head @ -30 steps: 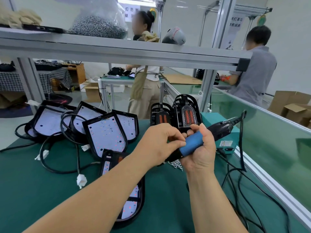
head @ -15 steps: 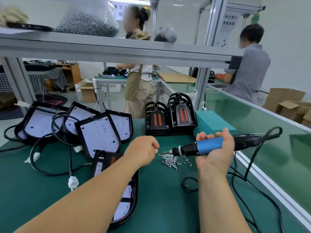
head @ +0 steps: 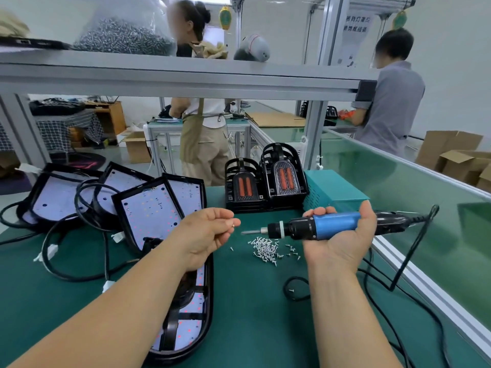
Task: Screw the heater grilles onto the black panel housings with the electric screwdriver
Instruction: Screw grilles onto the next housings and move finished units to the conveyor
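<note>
Loading the bit was judged the step in hand: what looked like a small screw (head: 233,224) was pinched in the curled fingertips of the left hand (head: 210,235), just off the tip of the electric screwdriver (head: 318,226), which was gripped palm-up by the right hand (head: 342,244). Next, it would have to be seated squarely, then carried to the black panel housing (head: 210,314) under the left forearm; the heater grilles (head: 283,176) stood behind.

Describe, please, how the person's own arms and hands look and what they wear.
Both arms are bare to the frame edge: no sleeves show on the left forearm or right forearm. The left hand and right hand wear no gloves, and no watch or bracelet is visible.
</note>
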A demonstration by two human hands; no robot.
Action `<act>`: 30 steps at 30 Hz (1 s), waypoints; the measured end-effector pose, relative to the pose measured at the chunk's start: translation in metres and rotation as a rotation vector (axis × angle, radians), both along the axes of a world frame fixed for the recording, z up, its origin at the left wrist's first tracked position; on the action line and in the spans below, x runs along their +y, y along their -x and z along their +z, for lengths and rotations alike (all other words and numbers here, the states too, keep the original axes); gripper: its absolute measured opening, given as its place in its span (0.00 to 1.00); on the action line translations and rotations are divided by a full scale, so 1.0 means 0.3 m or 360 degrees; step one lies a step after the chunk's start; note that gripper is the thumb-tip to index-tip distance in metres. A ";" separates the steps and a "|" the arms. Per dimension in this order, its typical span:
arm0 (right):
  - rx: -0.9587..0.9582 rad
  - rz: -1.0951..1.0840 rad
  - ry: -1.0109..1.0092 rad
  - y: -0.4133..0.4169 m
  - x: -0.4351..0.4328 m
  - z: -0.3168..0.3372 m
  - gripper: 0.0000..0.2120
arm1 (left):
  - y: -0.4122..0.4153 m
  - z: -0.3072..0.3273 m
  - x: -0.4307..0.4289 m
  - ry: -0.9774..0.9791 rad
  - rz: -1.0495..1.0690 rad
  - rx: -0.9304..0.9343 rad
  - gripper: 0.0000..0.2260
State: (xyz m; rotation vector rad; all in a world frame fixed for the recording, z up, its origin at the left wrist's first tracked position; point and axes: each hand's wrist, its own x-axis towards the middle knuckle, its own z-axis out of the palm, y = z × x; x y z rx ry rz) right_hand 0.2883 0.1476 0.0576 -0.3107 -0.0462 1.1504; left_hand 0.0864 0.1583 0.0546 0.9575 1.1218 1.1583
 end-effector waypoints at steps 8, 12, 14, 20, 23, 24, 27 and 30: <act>0.0026 -0.0053 -0.0116 0.024 -0.007 0.008 0.16 | 0.014 0.003 -0.037 0.0133 -0.0016 -0.0339 0.08; 0.0021 -0.0060 -0.0126 0.034 -0.005 0.006 0.16 | 0.002 0.002 -0.046 0.0127 -0.0041 -0.0339 0.08; 0.0017 -0.0058 -0.0119 0.036 -0.004 0.004 0.16 | 0.002 0.004 -0.050 0.0123 -0.0036 -0.0322 0.08; -0.0001 -0.0066 -0.0116 0.039 -0.003 0.004 0.17 | 0.000 0.006 -0.055 0.0117 -0.0023 -0.0229 0.09; -0.0006 -0.0066 -0.0107 0.038 -0.006 0.006 0.17 | -0.003 0.009 -0.056 0.0121 -0.0020 -0.0199 0.09; -0.0006 -0.0067 -0.0104 0.038 -0.008 0.007 0.17 | -0.004 0.010 -0.056 0.0122 -0.0010 -0.0190 0.09; -0.0029 -0.0072 -0.0103 0.041 -0.011 0.009 0.16 | -0.012 0.014 -0.059 0.0125 0.0043 -0.0128 0.09; -0.0086 -0.0086 -0.0143 0.045 -0.015 0.013 0.16 | -0.017 0.017 -0.064 0.0166 0.0090 -0.0091 0.09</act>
